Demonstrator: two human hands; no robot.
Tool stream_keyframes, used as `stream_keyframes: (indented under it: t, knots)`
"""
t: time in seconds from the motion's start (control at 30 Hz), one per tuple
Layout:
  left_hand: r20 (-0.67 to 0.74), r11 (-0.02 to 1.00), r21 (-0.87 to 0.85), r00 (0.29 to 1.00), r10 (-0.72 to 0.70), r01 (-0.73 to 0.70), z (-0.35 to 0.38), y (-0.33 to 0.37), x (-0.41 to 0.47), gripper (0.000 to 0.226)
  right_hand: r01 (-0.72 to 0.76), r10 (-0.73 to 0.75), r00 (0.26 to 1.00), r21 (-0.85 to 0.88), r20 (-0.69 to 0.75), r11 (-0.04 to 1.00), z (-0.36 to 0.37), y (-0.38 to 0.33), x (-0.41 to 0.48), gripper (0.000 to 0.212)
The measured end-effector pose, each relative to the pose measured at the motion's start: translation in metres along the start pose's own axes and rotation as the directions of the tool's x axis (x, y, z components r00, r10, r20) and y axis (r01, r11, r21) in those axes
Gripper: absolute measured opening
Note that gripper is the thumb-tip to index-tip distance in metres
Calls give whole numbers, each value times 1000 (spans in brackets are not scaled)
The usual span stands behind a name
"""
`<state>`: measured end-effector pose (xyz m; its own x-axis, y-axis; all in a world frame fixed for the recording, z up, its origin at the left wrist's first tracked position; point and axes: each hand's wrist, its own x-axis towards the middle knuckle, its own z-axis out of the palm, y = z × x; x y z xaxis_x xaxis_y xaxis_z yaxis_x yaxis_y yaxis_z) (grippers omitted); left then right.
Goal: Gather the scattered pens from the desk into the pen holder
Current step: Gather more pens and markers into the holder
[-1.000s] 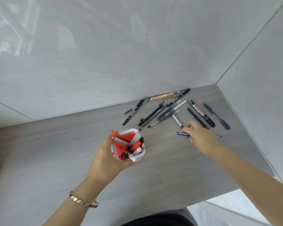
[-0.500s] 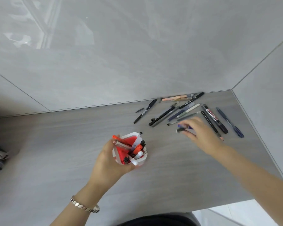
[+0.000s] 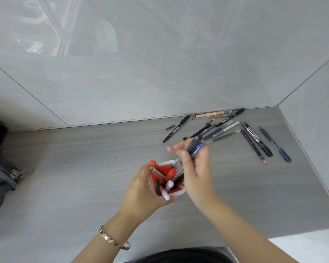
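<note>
We start with the pens in transit: a small bundle of a dark blue pen and a clear-barrelled one (image 3: 190,150), pinched between thumb and fingers of our right hand (image 3: 196,173). Their long axis slants from upper right down to lower left, and the lower tips sit just over the far rim of the red and white plastic pen holder (image 3: 176,192), so the coming move, we judge, is a short slide down along that axis into the cup. The holder already carries an orange marker, a white-capped pen and a few others. Our left hand (image 3: 142,194), wearing a silver link bracelet (image 3: 114,241), is wrapped closed around the holder's near side, steadying it on the grey wood-grain bench (image 3: 84,168).

Further out, well apart to the upper right near the wall corner, the remaining scattered pens (image 3: 222,128) lie in a loose fan, with a black marker with red lettering (image 3: 256,138) and a dark blue pen (image 3: 275,144) beside it. Our right hand is the nearer one to that pile.
</note>
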<state>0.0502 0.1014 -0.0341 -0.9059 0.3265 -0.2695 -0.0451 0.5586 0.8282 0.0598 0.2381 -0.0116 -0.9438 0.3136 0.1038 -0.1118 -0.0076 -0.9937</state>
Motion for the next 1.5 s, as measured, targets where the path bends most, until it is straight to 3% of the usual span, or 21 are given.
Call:
stream_keyframes:
  t: [0.1,0.17,0.23,0.3,0.4,0.57,0.67,0.7,0.73,0.8,0.9,0.97,1.1,1.2,1.3,1.43,1.5]
  knots:
    - [28,999,51,999,18,-19,-1,-4,-2,73,-47,90,979,-224,185,973,-4,10,-11,29]
    - [24,998,58,999,27,-28,-2,-6,-3,79,1,47,985,-280,166,960,-8,7,-16,48]
    - [30,998,50,999,40,-42,-3,-6,-2,79,120,-100,992,-357,72,926,-12,4,-21,60]
    - [47,997,32,997,63,-65,-3,-4,0,78,216,-213,975,-507,65,834,-13,1,-20,48]
    - [75,994,4,992,106,-106,0,1,8,79,267,-224,962,-712,157,649,-16,2,-15,23]
    - [143,984,27,975,172,-177,8,14,22,79,186,77,960,-818,269,544,-28,-6,-15,68]
    - [181,976,59,964,194,-207,18,19,26,83,183,289,898,-879,332,440,-43,-13,-20,73]
    - [191,976,63,963,192,-207,23,20,26,85,123,350,879,-863,324,491,-49,-18,-21,67]
    - [199,977,59,962,188,-203,27,22,26,87,16,367,882,-796,296,605,-56,-23,-20,57]
    - [205,983,50,965,163,-176,38,29,27,87,-174,319,932,-563,170,808,-75,-33,-15,33]
    - [180,990,39,976,127,-136,60,40,32,86,-261,241,965,-444,-101,857,-129,-28,9,17]
    - [138,995,22,986,90,-94,77,49,36,86,-309,244,951,-536,-190,786,-173,-5,32,19]
    - [48,997,-26,996,69,-68,113,70,44,76,-404,348,905,-747,-243,529,-242,47,70,42]
    - [-33,998,-28,998,55,-56,130,85,47,74,-253,369,921,-910,-123,328,-257,75,86,56]
    - [-83,998,-60,997,2,-7,139,91,45,73,-142,354,931,-980,-86,136,-252,94,89,49]
    - [-105,996,-73,992,-65,57,139,93,41,73,-191,388,910,-978,-144,87,-252,105,86,43]
    - [-114,996,-66,991,-69,62,137,94,42,77,-244,394,904,-957,-166,157,-259,101,86,38]
